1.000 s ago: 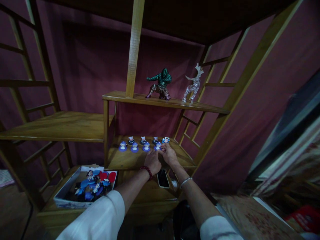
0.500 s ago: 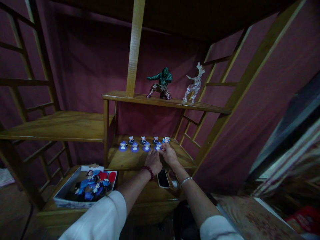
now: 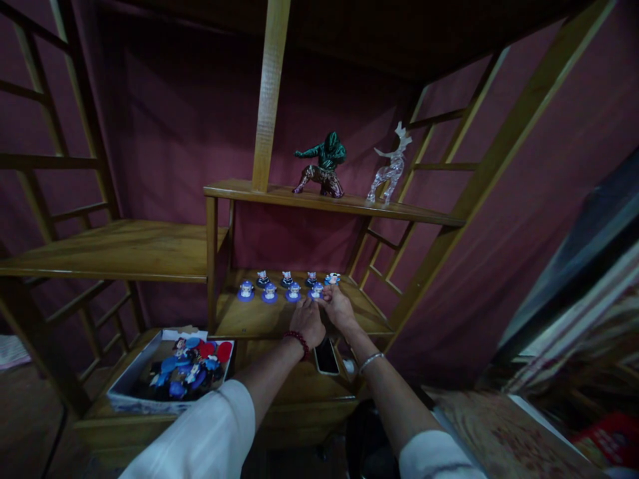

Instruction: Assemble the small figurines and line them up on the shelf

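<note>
At the right end of the front row on the low shelf [image 3: 259,322] stands a small purple-based figurine [image 3: 316,291]. My right hand [image 3: 337,309] pinches its right side, fingers closed. From the front, my left hand [image 3: 308,322] has its curled fingertips at the base; part of the base is hidden behind them. Alongside to the left are several matching purple figurines [image 3: 293,291]. Behind them runs a row of dark-based figurines [image 3: 286,279], with a blue-and-white figurine [image 3: 332,279] at its right end, just beyond my right fingers.
A shallow box [image 3: 144,403] of loose blue, red and black figurines sits at lower left. Beneath my hands lies a phone [image 3: 327,357]. On the upper shelf [image 3: 279,195] stand a green-hooded kneeling statue [image 3: 327,163] and a clear deer statue [image 3: 389,166]. A wooden post [image 3: 269,100] rises there.
Both hands stay at the same purple figurine with almost no movement. The view has shifted very slightly.
</note>
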Tool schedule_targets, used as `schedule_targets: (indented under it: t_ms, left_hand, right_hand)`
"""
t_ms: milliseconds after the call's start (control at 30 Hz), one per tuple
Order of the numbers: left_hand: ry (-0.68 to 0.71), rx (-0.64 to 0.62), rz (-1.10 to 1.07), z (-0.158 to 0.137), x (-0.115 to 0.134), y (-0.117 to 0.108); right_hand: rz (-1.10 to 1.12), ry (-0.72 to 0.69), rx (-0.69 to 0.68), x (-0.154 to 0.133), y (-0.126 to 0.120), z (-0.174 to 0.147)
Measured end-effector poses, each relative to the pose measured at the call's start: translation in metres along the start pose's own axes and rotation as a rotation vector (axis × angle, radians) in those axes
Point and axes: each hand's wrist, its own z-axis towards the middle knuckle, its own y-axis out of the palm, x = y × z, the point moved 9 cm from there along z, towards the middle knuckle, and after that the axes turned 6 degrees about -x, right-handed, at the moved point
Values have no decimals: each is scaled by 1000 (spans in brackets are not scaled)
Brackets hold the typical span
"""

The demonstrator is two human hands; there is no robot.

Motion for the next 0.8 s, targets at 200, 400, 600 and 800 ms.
schedule_targets:
  t_ms: [200,400,600,800]
  left_hand:
    - [-12,6,-17,0,-1,0]
    - [-2,13,-15,0,0,-2]
    - [-12,8,-26,0,0,0]
    - [-11,22,-34,0,-1,0]
  right_hand:
    - [34,-10,-1,-1,0,0]
    - [65,-7,-9,3,3,2]
    - [127,-15,2,8,6,4]
    - [145,-12,-2,11,7,5]
